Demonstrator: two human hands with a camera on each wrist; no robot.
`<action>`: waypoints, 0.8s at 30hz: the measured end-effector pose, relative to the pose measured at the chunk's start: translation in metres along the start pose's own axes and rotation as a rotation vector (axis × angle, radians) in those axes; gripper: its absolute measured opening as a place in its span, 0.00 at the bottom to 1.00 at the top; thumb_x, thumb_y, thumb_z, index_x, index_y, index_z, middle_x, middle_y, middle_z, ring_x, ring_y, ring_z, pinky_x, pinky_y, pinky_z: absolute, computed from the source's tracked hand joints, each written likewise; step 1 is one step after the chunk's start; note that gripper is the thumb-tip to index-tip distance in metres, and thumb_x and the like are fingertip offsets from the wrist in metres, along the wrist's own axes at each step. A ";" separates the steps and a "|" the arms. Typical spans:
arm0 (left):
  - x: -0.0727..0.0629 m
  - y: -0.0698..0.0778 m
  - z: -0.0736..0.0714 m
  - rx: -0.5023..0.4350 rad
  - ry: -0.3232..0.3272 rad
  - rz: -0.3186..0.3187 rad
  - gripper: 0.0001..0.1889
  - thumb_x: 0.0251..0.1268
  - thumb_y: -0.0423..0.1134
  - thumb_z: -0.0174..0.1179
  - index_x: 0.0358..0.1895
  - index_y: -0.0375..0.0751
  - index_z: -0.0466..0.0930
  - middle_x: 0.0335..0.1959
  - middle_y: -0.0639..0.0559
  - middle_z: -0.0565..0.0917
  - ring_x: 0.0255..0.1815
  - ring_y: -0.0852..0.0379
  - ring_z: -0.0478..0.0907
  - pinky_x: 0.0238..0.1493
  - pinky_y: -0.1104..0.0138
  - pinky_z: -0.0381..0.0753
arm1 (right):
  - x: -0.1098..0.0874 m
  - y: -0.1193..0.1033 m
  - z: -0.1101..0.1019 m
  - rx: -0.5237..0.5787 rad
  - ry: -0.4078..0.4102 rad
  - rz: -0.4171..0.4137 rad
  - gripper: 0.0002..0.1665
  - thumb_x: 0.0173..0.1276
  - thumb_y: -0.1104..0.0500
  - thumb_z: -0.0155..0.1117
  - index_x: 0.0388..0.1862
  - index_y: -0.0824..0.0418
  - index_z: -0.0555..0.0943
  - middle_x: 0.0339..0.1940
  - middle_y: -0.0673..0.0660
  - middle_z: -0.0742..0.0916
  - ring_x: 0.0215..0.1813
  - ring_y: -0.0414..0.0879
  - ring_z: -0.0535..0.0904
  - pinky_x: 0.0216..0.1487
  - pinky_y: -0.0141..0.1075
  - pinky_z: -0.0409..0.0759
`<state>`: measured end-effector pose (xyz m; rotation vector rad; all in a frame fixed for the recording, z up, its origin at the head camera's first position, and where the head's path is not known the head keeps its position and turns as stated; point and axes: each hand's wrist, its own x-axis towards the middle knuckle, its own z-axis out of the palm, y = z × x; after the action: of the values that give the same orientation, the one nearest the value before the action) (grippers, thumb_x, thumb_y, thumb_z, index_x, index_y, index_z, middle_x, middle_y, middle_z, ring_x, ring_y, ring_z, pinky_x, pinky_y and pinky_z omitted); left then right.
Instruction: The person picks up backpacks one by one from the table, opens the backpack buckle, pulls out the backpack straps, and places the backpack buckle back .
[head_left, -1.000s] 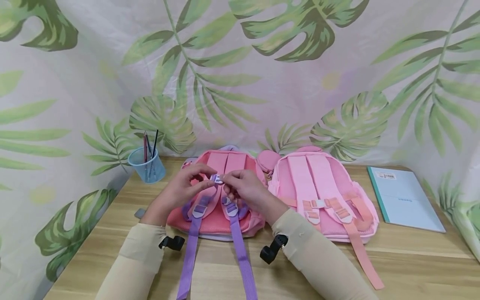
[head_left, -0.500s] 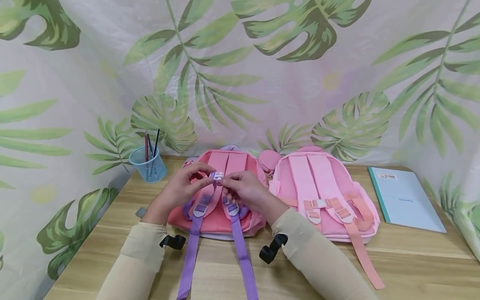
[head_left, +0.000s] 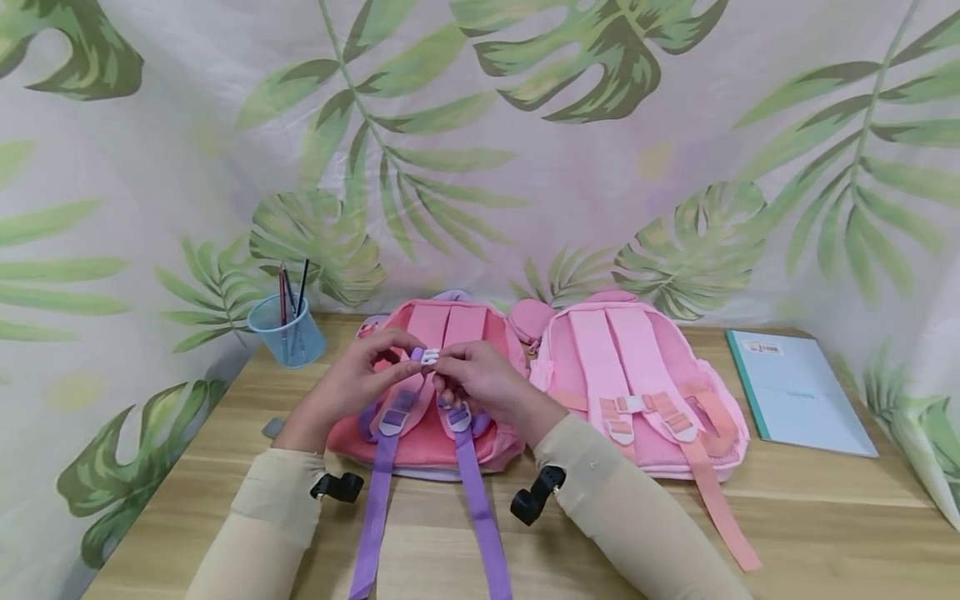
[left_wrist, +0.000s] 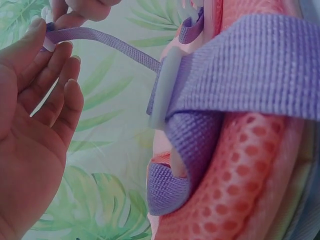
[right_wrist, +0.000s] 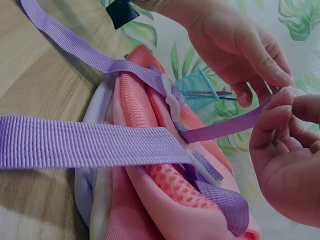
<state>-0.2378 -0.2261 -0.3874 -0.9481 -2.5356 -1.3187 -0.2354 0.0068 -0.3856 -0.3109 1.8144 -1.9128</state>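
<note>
Over the coral backpack, my two hands meet at a small white plastic buckle. Thumb and fingers of my left hand pinch its left side, where purple webbing shows. My right hand pinches its right side, with the lower fingers curled under. From the left hand's fingertips a narrow purple strap runs to a white strap adjuster on a shoulder strap. In the right wrist view the fingers cover most of the buckle. Two wide purple straps hang toward the front of the table.
A pink backpack with peach straps lies right of the coral one; its chest buckle is joined. Beyond it is a light blue notebook. A blue mesh pen cup stands at the back left of the wooden table.
The buckle has turned slightly between the fingers, so more of its white prongs show, with purple webbing to their left. Both hands keep their pinch. The head view has shifted slightly.
</note>
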 end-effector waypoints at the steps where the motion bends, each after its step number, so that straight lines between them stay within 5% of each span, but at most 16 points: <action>1: 0.000 0.000 0.000 -0.001 0.008 0.007 0.11 0.72 0.28 0.69 0.54 0.41 0.87 0.50 0.48 0.88 0.46 0.58 0.81 0.51 0.71 0.81 | 0.000 0.000 -0.001 0.001 0.002 0.005 0.16 0.87 0.59 0.55 0.52 0.69 0.84 0.24 0.51 0.83 0.23 0.40 0.75 0.24 0.32 0.70; 9: 0.000 0.000 -0.001 0.026 -0.002 0.010 0.11 0.71 0.29 0.71 0.53 0.42 0.88 0.48 0.50 0.88 0.46 0.60 0.79 0.49 0.70 0.80 | -0.006 -0.005 -0.002 -0.048 0.061 0.006 0.27 0.88 0.42 0.53 0.44 0.65 0.84 0.26 0.52 0.82 0.24 0.43 0.76 0.27 0.35 0.73; 13: 0.001 0.002 0.000 0.040 -0.025 -0.001 0.12 0.72 0.31 0.71 0.54 0.45 0.87 0.49 0.54 0.87 0.46 0.60 0.78 0.50 0.70 0.79 | -0.008 -0.008 -0.002 -0.142 0.065 0.004 0.25 0.85 0.47 0.60 0.48 0.70 0.85 0.24 0.51 0.82 0.22 0.42 0.75 0.24 0.37 0.69; 19: 0.000 0.001 0.001 0.043 -0.040 -0.006 0.13 0.72 0.32 0.71 0.56 0.45 0.87 0.50 0.54 0.86 0.47 0.59 0.77 0.50 0.70 0.78 | -0.006 -0.005 -0.001 -0.141 0.062 0.012 0.23 0.84 0.51 0.61 0.46 0.73 0.84 0.22 0.51 0.82 0.21 0.41 0.74 0.22 0.36 0.68; 24: -0.001 -0.004 0.002 0.044 -0.071 -0.095 0.15 0.72 0.35 0.72 0.59 0.44 0.86 0.52 0.49 0.87 0.51 0.48 0.78 0.53 0.65 0.79 | -0.006 -0.003 -0.003 -0.097 0.064 -0.001 0.21 0.84 0.53 0.60 0.45 0.74 0.84 0.22 0.51 0.81 0.21 0.41 0.74 0.22 0.34 0.68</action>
<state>-0.2386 -0.2269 -0.3915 -0.8917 -2.6830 -1.2689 -0.2318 0.0126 -0.3824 -0.2868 1.9531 -1.8579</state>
